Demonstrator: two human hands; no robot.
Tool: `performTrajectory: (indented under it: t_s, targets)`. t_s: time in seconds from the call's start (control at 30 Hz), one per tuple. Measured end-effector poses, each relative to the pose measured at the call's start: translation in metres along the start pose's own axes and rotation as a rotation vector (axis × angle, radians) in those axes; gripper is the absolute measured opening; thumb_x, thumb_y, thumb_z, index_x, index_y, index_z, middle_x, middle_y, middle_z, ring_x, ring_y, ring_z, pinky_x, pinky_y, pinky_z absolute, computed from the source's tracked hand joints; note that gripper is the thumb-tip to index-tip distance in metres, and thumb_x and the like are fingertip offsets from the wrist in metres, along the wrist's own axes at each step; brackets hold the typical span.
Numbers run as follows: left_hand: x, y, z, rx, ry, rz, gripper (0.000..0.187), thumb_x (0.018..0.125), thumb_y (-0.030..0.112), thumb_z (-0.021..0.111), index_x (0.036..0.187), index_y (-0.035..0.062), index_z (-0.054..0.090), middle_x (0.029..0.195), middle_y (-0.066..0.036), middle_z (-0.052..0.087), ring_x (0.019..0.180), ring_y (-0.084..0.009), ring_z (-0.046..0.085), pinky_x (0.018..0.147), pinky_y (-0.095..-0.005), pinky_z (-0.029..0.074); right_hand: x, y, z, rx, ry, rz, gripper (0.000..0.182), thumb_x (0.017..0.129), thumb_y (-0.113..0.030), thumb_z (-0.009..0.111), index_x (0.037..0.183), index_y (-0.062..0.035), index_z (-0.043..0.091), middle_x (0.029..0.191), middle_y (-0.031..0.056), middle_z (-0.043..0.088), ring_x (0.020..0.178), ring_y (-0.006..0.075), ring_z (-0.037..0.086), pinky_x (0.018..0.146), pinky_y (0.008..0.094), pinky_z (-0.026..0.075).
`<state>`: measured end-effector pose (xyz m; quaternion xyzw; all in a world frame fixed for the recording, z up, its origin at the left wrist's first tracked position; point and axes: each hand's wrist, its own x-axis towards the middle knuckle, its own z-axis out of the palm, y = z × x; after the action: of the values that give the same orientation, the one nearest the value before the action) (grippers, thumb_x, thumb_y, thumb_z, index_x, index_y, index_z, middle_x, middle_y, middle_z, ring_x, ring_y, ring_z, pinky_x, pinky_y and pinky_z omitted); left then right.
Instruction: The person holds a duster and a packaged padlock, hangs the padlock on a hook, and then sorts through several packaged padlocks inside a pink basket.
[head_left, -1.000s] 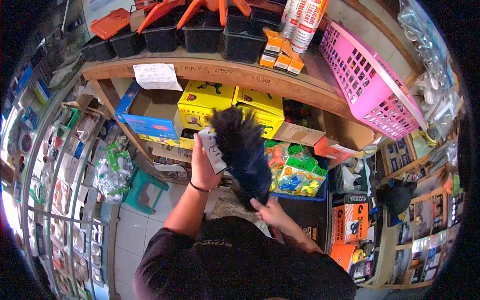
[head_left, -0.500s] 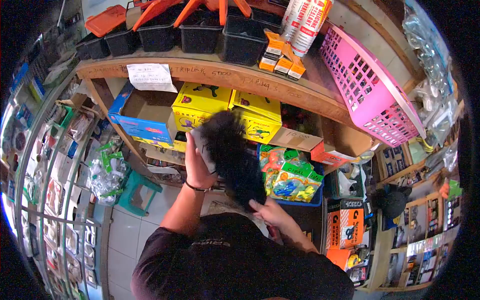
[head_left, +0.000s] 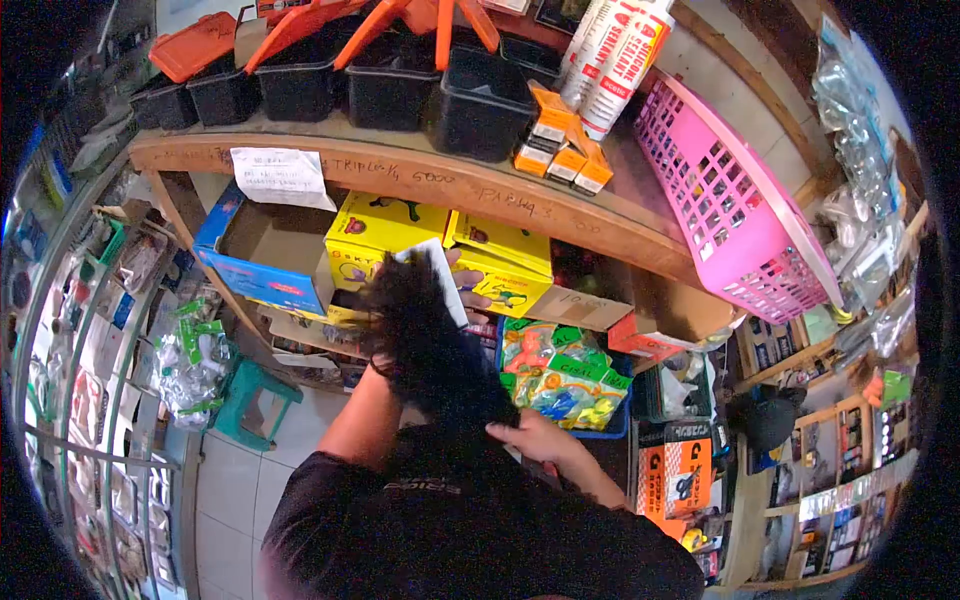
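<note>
A black duster point(head_left: 425, 345) with long, soft-looking bristles fills the middle of the view. My right hand point(head_left: 545, 440) is closed around its lower end, close to my chest. Behind the bristles, my left hand point(head_left: 470, 284) grips a flat white item point(head_left: 447, 285), whose kind I cannot make out. Some fingers show past its right edge, while the palm and wrist are largely covered by the duster. The bristles overlap the item's left side. Just beyond are yellow boxes point(head_left: 390, 222) on the shelf.
Above runs a wooden shelf point(head_left: 400, 180) with black bins point(head_left: 390, 97), sealant tubes point(head_left: 625, 65) and a pink basket point(head_left: 715, 190). A blue tray point(head_left: 600, 428) of bagged goods sits right of my hands. Glass shelving point(head_left: 90, 400) and a green stool point(head_left: 245, 400) stand left.
My left hand has turned and shifted right with the white item, so its fingers now show at the right. The duster's tip has swung left and down across it. The view has shifted slightly.
</note>
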<state>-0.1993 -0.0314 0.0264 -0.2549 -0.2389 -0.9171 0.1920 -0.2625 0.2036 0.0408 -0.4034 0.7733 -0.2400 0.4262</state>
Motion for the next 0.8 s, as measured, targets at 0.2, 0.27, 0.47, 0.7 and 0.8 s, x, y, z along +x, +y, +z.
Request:
performTrajectory:
  t_s: [0.2, 0.27, 0.47, 0.7, 0.8]
  targets:
    - [0.006, 0.009, 0.045, -0.119, 0.236, 0.242, 0.061, 0.083, 0.053, 0.029, 0.125, 0.0077, 0.032, 0.121, -0.015, 0.041, 0.107, -0.0323, 0.043, 0.088, -0.0491, 0.035, 0.026, 0.019, -0.008, 0.114, -0.052, 0.062, 0.048, 0.077, -0.045, 0.054, 0.064, 0.0012, 0.053, 0.054, 0.0040, 0.051, 0.044, 0.0125, 0.045, 0.043, 0.0293, 0.039]
    - [0.005, 0.014, -0.003, -0.111, -0.014, 0.059, 0.061, 0.083, 0.053, 0.028, 0.124, 0.0074, 0.031, 0.117, -0.021, 0.042, 0.097, -0.0393, 0.048, 0.081, -0.0514, 0.039, 0.025, 0.000, -0.008, 0.032, -0.184, 0.016, 0.049, 0.077, -0.045, 0.054, 0.061, 0.0009, 0.052, 0.052, 0.0034, 0.050, 0.043, 0.0118, 0.045, 0.043, 0.0287, 0.039]
    - [0.003, 0.029, 0.060, -0.068, 0.459, 0.262, 0.069, 0.080, 0.060, 0.029, 0.124, 0.0070, 0.033, 0.122, -0.012, 0.042, 0.104, -0.0273, 0.047, 0.091, -0.0426, 0.035, 0.034, -0.005, -0.003, 0.311, 0.054, 0.057, 0.040, 0.078, -0.040, 0.055, 0.062, -0.0031, 0.051, 0.051, 0.0011, 0.049, 0.043, 0.0089, 0.042, 0.040, 0.0260, 0.034]
    - [0.002, 0.045, 0.058, -0.192, 0.512, 0.366, 0.077, 0.075, 0.064, 0.034, 0.125, 0.0051, 0.029, 0.114, -0.022, 0.044, 0.099, -0.0367, 0.048, 0.084, -0.0497, 0.039, 0.031, -0.039, -0.012, 0.288, 0.047, 0.083, 0.037, 0.081, -0.039, 0.052, 0.062, -0.0067, 0.051, 0.049, -0.0005, 0.045, 0.045, 0.0067, 0.041, 0.042, 0.0237, 0.035]
    - [-0.013, 0.056, 0.037, -0.099, 0.025, 0.189, 0.077, 0.075, 0.064, 0.033, 0.124, 0.0051, 0.032, 0.116, -0.022, 0.044, 0.100, -0.0361, 0.048, 0.085, -0.0493, 0.038, 0.019, -0.073, 0.001, 0.232, -0.089, 0.077, 0.035, 0.082, -0.037, 0.051, 0.061, -0.0078, 0.049, 0.049, -0.0020, 0.043, 0.045, 0.0068, 0.039, 0.043, 0.0228, 0.034]
